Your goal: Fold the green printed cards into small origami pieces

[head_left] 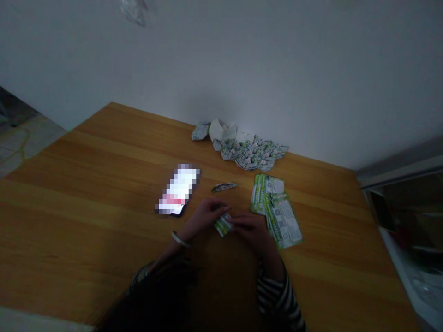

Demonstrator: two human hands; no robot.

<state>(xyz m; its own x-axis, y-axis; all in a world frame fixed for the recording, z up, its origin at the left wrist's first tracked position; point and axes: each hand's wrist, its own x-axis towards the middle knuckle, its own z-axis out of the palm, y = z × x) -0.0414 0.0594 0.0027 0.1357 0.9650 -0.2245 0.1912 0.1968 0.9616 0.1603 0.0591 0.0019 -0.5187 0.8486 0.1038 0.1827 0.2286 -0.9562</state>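
Between my hands, low over the middle of the wooden table, is a small folded piece of green-and-white printed paper (pixel 223 224). My left hand (pixel 207 213) pinches its upper left part, a bracelet around the wrist. From the right, my right hand (pixel 249 227) closes its fingers on the paper's right edge. Just beyond them lies a thin folded paper piece (pixel 224 186) with printed sides. Flat green-and-white printed sheets (pixel 284 220) overlap in two stacks to the right of my right hand. Dim light hides the exact fold between my fingers.
A lit phone (pixel 179 189), its screen blurred out, lies left of my hands. Along the wall edge of the table (pixel 86 184) sits a cluster of folded printed papers (pixel 251 151), with whitish pieces behind. A shelf (pixel 408 221) with dark items stands at the right.
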